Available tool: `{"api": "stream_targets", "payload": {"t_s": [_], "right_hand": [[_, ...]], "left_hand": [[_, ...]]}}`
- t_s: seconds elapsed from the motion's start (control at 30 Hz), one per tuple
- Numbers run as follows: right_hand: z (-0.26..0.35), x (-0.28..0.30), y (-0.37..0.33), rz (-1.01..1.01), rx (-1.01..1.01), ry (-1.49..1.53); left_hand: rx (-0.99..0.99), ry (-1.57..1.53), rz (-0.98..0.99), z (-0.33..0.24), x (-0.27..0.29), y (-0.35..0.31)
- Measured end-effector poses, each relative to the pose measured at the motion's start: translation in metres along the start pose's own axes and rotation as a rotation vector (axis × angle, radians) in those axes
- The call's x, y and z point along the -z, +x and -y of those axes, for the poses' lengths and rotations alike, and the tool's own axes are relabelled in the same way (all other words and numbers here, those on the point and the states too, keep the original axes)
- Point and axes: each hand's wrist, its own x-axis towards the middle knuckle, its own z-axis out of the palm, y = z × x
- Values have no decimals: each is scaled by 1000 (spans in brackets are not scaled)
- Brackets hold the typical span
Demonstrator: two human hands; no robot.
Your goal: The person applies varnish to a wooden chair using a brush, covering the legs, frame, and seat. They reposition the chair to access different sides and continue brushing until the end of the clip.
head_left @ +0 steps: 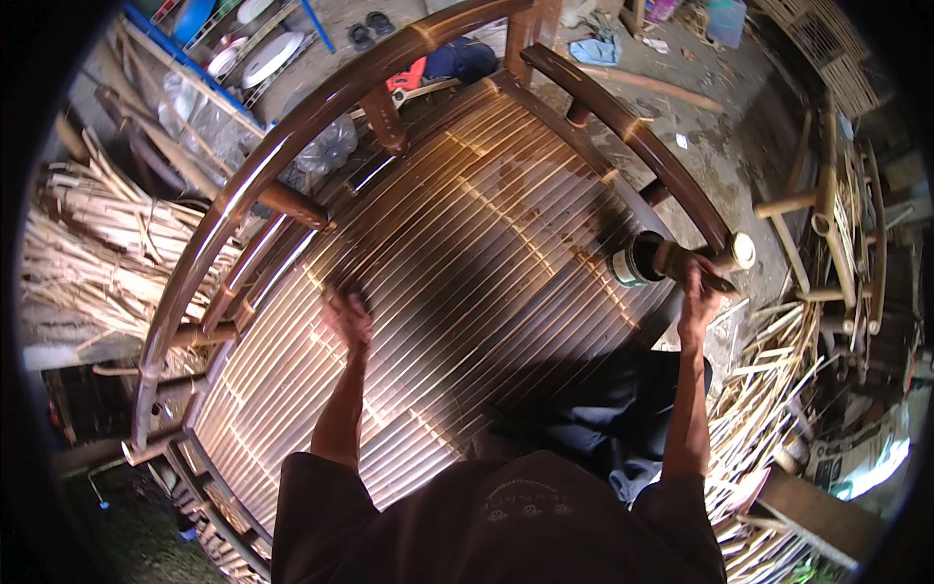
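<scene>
My right hand [699, 297] is closed around the handle of a wide paintbrush [671, 261]. The brush's head is at the mouth of a small can [623, 267] with a pale and green label; whether the bristles are inside it I cannot tell. That can stands on the right part of a bamboo bench seat [438, 282], made of slats with a dark, glossy finish in places. Over the seat's left part, my left hand [347, 318] has its fingers apart and holds nothing; it is slightly blurred, and contact with the slats is unclear. Wet-looking dark patches show toward the seat's far right.
A curved brown bamboo backrest rail [243, 185] bounds the bench at left and back, and an armrest [647, 141] at right. Cut bamboo strips lie heaped on the left [107, 253] and right [769, 419]. A bamboo frame [827, 214] stands at far right. Sandals [370, 31] lie behind.
</scene>
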Motion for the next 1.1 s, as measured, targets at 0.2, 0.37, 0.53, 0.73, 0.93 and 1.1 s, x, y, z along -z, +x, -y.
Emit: {"api": "stream_targets", "payload": {"t_s": [0.2,0.37,0.53,0.73,0.93,1.1], "right_hand": [[39,-12,-2,-107,-463,762],[55,-123,-16,192,-556,784],[20,-283,-70,690,-440,489],[13,-361,-74,1166,-39,456],[-21,-344,90,777,148,-396],[-3,-419,-124,1040,290,-19]], "left_hand": [[-533,-173,245,-129,-16,-71],[-761,-41,477,-181,-5,-116],[-714,-83,600,-193,-8,-106],[-661,-76,683,-187,-10,-107],[-645,-48,707,-183,-13,-114],[-699,34,784,-186,-20,-108]]}}
